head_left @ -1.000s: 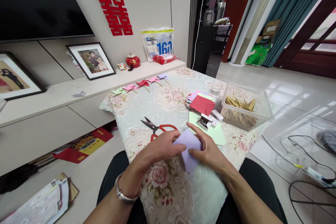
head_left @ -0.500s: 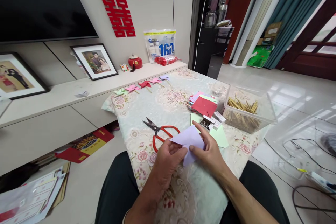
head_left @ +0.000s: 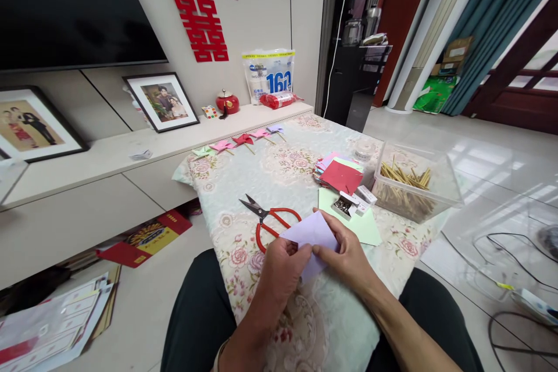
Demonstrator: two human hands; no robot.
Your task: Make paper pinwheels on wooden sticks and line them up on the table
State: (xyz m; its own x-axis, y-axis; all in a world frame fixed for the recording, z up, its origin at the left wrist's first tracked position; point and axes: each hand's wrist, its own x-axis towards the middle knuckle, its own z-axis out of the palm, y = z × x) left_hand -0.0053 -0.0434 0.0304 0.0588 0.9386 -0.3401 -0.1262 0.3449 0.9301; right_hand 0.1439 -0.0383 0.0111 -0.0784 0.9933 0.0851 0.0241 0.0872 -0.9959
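A sheet of lavender paper is held up between both hands over the near part of the table. My left hand pinches its left side, thumb on top. On the right side, my right hand grips the paper with its thumb near the middle and fingers behind. The two thumb tips nearly meet. Just beyond the left hand lie red-handled scissors, blades pointing away to the left. Past the right hand, a small open box of metal pins rests on light green paper.
A stack of coloured paper and a clear plastic bin of thin sticks stand at the right. Several paper pinwheels line the table's far edge. A low cabinet holds framed photos and a red jar.
The upper part of the lavender paper has been pressed flatter between my hands. My fingers have shifted slightly, and the camera view has moved a little.
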